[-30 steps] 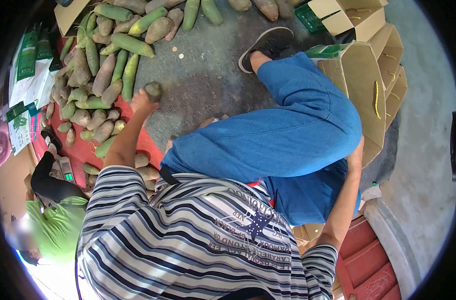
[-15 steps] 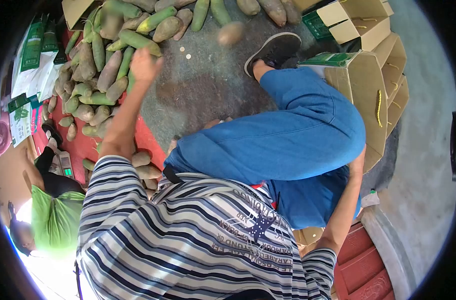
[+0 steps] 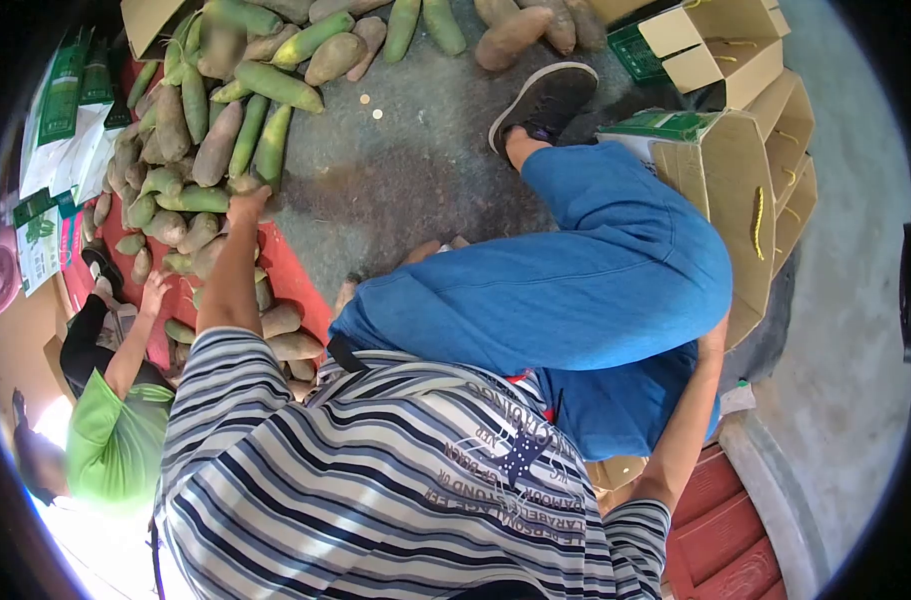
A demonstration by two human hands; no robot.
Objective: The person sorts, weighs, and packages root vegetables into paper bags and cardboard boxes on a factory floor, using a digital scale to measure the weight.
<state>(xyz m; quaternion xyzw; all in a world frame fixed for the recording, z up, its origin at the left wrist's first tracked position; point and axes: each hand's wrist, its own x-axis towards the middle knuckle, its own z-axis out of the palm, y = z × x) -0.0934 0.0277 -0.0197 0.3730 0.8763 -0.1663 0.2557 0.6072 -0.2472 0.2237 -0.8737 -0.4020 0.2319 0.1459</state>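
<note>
My left hand [image 3: 247,205] is at the right edge of the vegetable pile, its fingers closed round the end of a brown root [image 3: 243,184], mostly covered by the hand. Just above it lie long green radishes [image 3: 271,145], with a reddish-brown root [image 3: 218,145] beside them. My right hand [image 3: 713,335] rests against the blue-trousered knee; its fingers are hidden behind the leg. At the top, another brown root [image 3: 513,38] lies across similar roots near my black shoe [image 3: 550,105].
Open cardboard boxes [image 3: 735,200] with yellow cord handles stand at the right. At the lower left a person in a green shirt [image 3: 120,435] reaches a hand [image 3: 155,293] to the pile. A red mat [image 3: 285,270] shows under the pile; red panels [image 3: 725,520] lie lower right.
My left hand has moved down from the upper radishes to the brown root. The blurred brown root near the top now lies farther right on other roots. The other person's arm has extended toward the pile.
</note>
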